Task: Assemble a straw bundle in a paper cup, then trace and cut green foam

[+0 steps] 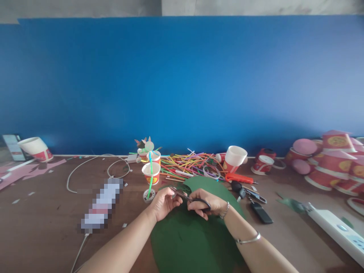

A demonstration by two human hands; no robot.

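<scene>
My right hand (205, 203) is closed round the black handles of a pair of scissors (205, 205), whose blades point left. Just left of it, my left hand (164, 204) pinches thumb and finger together at the blade tips. What sits between those fingers is too small to make out; a dark green scrap (182, 187) shows right behind them. Under both hands lie large sheets of dark green paper (196, 242). Beyond the left hand stands a red and white paper cup (150, 173) with a green straw (150, 182) bent down in front of it.
Behind the hands lies a heap of coloured straws (187, 163). To the right are stacked white cups (234, 157), an orange-handled tool (240, 178), keys (238, 187) and a power strip (335, 229). Red cup lanterns (327, 170) crowd the far right. A cabled phone (102, 204) lies left.
</scene>
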